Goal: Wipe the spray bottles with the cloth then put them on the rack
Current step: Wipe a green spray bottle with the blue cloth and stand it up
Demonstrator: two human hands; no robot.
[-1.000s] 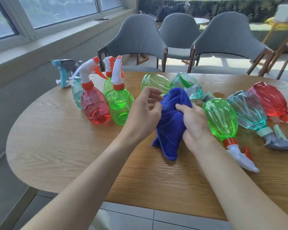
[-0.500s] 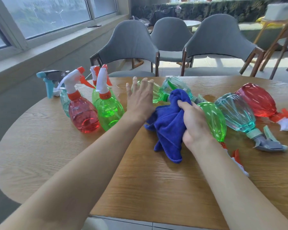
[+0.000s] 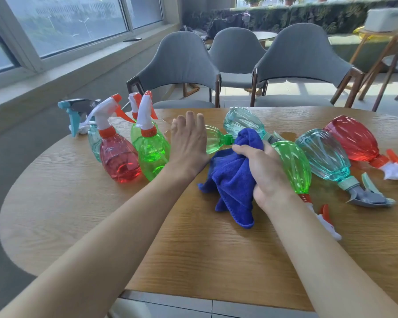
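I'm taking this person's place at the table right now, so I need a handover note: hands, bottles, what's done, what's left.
Left hand: open, fingers straight, at the small green bottle lying on the table; contact unclear.
Right hand: grips the blue cloth.
Four upright bottles stand at the left; five lying bottles, the small green one included, are at centre and right.
Done: cannot tell which are wiped.
Left: wipe the rest, rack them all; no rack in view.
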